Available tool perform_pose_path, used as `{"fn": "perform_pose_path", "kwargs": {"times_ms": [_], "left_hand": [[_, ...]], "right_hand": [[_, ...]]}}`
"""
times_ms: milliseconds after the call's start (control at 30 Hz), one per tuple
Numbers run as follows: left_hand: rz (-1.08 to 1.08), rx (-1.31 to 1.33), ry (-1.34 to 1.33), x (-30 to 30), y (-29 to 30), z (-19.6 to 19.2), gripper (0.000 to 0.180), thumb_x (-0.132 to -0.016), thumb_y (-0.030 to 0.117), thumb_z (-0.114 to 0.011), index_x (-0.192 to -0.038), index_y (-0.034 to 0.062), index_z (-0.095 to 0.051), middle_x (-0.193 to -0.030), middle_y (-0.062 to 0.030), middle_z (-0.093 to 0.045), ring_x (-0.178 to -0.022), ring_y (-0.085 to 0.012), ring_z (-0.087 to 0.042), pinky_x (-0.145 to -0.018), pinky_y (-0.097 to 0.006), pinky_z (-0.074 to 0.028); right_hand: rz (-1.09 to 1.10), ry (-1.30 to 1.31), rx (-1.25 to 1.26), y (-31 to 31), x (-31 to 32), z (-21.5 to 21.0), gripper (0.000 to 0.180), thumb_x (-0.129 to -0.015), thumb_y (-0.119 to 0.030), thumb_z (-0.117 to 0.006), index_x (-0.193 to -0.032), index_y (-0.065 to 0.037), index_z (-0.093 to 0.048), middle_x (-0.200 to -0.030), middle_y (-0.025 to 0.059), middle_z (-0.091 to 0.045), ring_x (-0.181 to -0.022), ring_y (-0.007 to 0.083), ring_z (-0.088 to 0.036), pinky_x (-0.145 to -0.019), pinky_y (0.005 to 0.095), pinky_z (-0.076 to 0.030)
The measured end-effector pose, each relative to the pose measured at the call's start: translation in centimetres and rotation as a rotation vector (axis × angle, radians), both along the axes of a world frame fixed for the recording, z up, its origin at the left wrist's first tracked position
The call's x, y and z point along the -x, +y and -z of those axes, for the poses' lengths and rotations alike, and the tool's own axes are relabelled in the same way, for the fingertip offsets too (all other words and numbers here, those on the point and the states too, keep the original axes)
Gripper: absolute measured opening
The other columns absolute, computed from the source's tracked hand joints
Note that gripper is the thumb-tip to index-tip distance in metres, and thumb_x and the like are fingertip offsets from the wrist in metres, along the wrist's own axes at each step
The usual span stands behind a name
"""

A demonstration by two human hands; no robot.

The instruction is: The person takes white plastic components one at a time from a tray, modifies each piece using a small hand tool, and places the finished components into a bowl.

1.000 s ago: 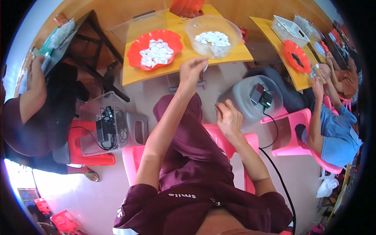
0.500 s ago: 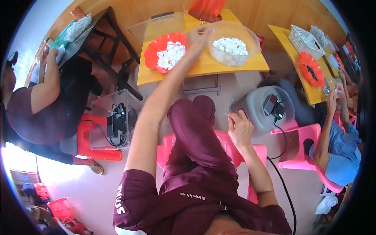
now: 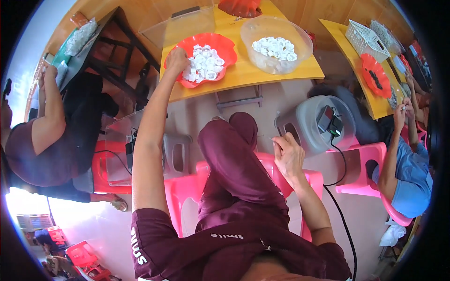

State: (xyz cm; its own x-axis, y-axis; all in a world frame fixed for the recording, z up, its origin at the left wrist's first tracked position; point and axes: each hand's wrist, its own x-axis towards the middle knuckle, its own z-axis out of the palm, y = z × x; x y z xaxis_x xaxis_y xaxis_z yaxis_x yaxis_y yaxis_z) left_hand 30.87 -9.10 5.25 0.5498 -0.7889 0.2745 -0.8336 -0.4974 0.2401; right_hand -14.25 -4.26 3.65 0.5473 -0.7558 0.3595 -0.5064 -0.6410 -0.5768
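Observation:
My left hand [image 3: 177,60] is at the left side of a wavy-rimmed red bowl [image 3: 228,45], its fingers curled down beside the small white pieces [image 3: 205,63] heaped there. What those fingers hold, if anything, is hidden. Above the floor to the right of my knee, my right hand [image 3: 288,157] is closed, thumb against fingers. From its pinch sticks a thin, pale, needle-like piece [image 3: 270,138], too small to name. A clear round tub [image 3: 302,49], right of the bowl, holds more white pieces [image 3: 275,48].
Both containers stand on a yellow table [image 3: 243,80] with a red bag [image 3: 240,7] at its back. A grey stool [image 3: 304,124] carries a clear tub with black adapters [image 3: 330,121]; a black cable [image 3: 344,229] runs down. People sit at tables on both sides.
My left hand has moved left, from between the red bowl and the clear tub to the bowl's left side. My right hand stays nearly still with its thin piece.

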Motion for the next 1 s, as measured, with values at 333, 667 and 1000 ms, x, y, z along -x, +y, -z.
{"fn": "perform_pose_path", "kwargs": {"times_ms": [333,667,1000], "left_hand": [[-0.112,0.116,-0.136,-0.9,-0.1,1.0,0.013,-0.069,0.008,-0.059,-0.079,0.0064,-0.068,-0.081,-0.0193,-0.063,-0.076,-0.0357,-0.062,-0.070,-0.041,-0.050],[-0.110,0.289,-0.203,1.8,1.9,-3.3,0.013,-0.073,0.017,-0.063,-0.076,0.0055,-0.068,-0.076,-0.0221,-0.063,-0.076,-0.0376,-0.063,-0.068,-0.042,-0.051],[0.425,0.478,1.929,18.5,5.5,-3.8,0.023,-0.088,0.011,-0.051,-0.105,-0.0033,-0.054,-0.091,-0.0128,-0.064,-0.077,-0.0207,-0.064,-0.065,-0.026,-0.054]], "right_hand": [[-0.017,-0.024,-0.012,-0.1,-0.2,-0.1,0.008,-0.074,-0.003,-0.063,-0.082,-0.006,-0.063,-0.070,0.0080,-0.051,-0.055,0.0274,-0.054,-0.051,0.0385,-0.042],[-0.026,-0.030,-0.050,0.2,0.1,0.0,0.007,-0.075,-0.004,-0.062,-0.082,-0.006,-0.064,-0.069,0.0084,-0.050,-0.057,0.0279,-0.054,-0.053,0.0384,-0.042],[-0.126,-0.406,-0.481,-0.8,0.6,0.4,0.012,-0.080,-0.012,-0.061,-0.088,-0.002,-0.064,-0.072,0.0064,-0.057,-0.061,0.0138,-0.051,-0.055,0.0287,-0.039]]}}
